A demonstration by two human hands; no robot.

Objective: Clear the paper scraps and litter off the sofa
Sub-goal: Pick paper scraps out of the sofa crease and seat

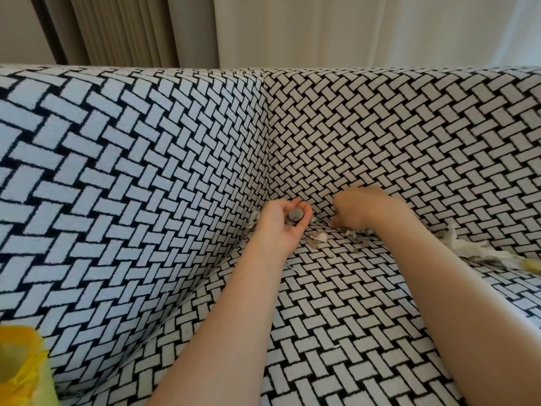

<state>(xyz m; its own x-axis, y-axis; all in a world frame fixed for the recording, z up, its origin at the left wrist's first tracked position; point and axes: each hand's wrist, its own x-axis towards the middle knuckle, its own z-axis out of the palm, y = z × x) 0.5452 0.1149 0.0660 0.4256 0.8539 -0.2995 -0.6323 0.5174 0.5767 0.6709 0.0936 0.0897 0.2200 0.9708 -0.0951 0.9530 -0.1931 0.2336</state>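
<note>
A person's left hand (281, 227) cups a stack of coins (295, 217), palm up, in the corner of a black-and-white patterned sofa (146, 171). The right hand (360, 209) reaches fingers-down to the seat crease, and whether it grips anything cannot be told. Small paper scraps (317, 238) lie on the seat just below and between the hands, with more crumpled paper (468, 244) along the crease to the right.

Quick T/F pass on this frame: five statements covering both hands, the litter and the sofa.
1. The left hand holds a stack of silvery discs. True.
2. The sofa cover is plain grey. False: it has a black-and-white woven pattern.
3. Paper scraps lie on the seat near the corner. True.
4. The right hand rests on top of the backrest. False: it reaches down to the seat by the corner.
5. The crumpled tissue lies left of the left hand. False: it lies right of the right forearm.
</note>
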